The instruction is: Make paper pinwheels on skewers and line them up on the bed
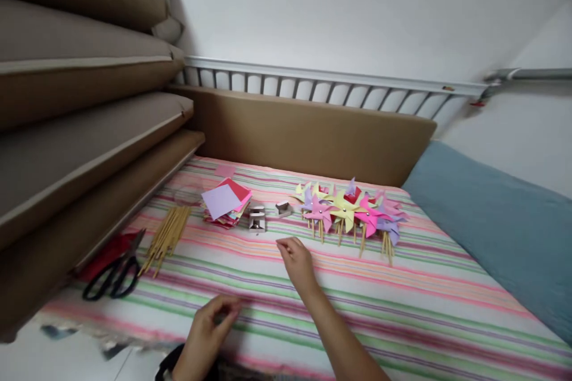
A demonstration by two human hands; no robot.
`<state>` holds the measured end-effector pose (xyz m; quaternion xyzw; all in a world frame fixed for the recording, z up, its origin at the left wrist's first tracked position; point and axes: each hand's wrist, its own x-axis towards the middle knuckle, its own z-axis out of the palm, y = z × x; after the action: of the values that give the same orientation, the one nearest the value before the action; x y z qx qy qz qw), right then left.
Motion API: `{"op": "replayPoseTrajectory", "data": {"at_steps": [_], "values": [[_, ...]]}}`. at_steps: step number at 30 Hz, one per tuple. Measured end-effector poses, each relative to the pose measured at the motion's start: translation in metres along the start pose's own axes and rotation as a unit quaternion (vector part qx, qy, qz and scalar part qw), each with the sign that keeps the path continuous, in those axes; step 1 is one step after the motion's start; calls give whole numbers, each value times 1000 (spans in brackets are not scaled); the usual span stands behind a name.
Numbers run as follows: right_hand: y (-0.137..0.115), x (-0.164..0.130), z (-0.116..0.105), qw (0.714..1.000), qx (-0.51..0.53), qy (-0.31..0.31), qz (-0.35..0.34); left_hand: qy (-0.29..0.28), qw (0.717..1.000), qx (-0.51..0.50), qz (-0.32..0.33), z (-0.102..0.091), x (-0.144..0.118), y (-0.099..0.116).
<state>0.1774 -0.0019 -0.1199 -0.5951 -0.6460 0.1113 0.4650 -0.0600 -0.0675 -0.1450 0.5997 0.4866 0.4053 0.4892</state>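
The right hand (297, 262) is reaching forward over the striped bed cover (402, 303), fingers loosely curled and holding nothing, nearest the small metal boxes (257, 218) just ahead. The left hand (210, 324) is hovering close to the body with fingertips pinched together; whether it is gripping something tiny cannot be told. Materials are lying in a row within arm's reach: finished paper pinwheels (351, 211) bunched to the right, coloured paper squares (227, 201), wooden sticks (167, 235), and black scissors (114, 277) at the left edge.
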Motion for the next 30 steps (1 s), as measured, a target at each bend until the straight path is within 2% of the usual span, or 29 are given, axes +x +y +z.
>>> {"op": "replayPoseTrajectory", "data": {"at_steps": [3, 5, 8, 11, 14, 17, 20, 23, 26, 27, 29, 30], "values": [[-42, 38, 27, 993, -38, -74, -83, -9, 997, 76, 16, -24, -44, -11], [-62, 62, 47, 983, -66, -115, -124, -20, 995, 95, 31, -32, -59, -10], [-80, 86, 78, 971, -113, -146, -151, -24, 994, 93, 51, -31, -60, -5], [-88, 94, 103, 964, -151, -151, -158, -26, 994, 83, 63, -26, -52, -1], [-90, 96, 117, 963, -172, -136, -158, -30, 993, 87, 75, -27, -48, -2], [-91, 99, 122, 965, -173, -111, -160, -31, 991, 93, 88, -31, -49, -6], [-94, 103, 114, 972, -162, -67, -159, -33, 991, 90, 88, -32, -49, -9], [-103, 96, 90, 977, -147, -14, -155, -35, 997, 42, 58, -29, -49, -6], [-116, 66, 51, 976, -88, 57, -193, -40, 990, -132, -31, -24, -47, 19], [-120, 51, 37, 972, -56, 80, -214, -54, 969, -231, -67, -23, -47, 33], [-128, 18, 10, 966, -17, 98, -240, -101, 890, -432, -104, -22, -45, 66], [-131, 1, -3, 964, -10, 97, -247, -135, 851, -493, -122, -22, -44, 84]]}}
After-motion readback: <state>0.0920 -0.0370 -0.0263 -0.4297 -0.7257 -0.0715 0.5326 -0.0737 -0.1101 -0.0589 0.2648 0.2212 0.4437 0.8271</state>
